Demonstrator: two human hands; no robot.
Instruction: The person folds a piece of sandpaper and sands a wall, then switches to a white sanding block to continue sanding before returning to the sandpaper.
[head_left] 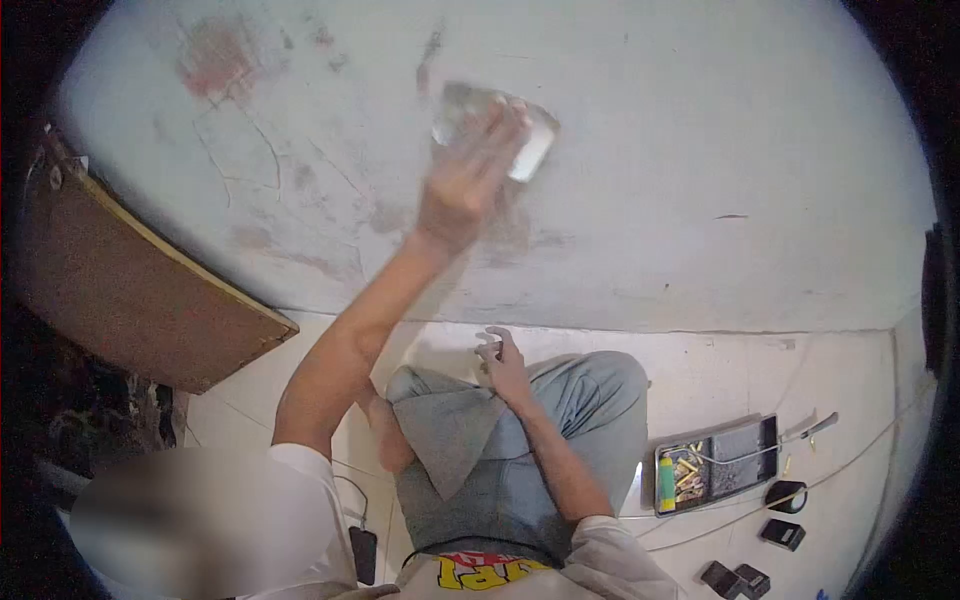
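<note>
My left hand (pixel 468 185) reaches up to the pale wall (pixel 700 130), pressing a flat rectangular piece (pixel 535 145) against it. That piece is greyish with a bright, shiny end; motion blur hides its exact kind. The fingers lie over its face. Around it, the wall has reddish-brown smudges and thin cracks. My right hand (pixel 503 358) hovers in front of my lap, fingers loosely curled and apart, holding nothing. Beneath it are my grey trousers (pixel 590 400), and a grey triangle of cloth (pixel 450 430) lies over my leg.
On the right, a black tray (pixel 715 475) holds a green item and small yellow pieces, with a wire-handled tool across it. Small black boxes (pixel 782 533) and a cable (pixel 700 540) lie nearby. A brown board (pixel 150 270) leans at left; a phone (pixel 363 555) lies below.
</note>
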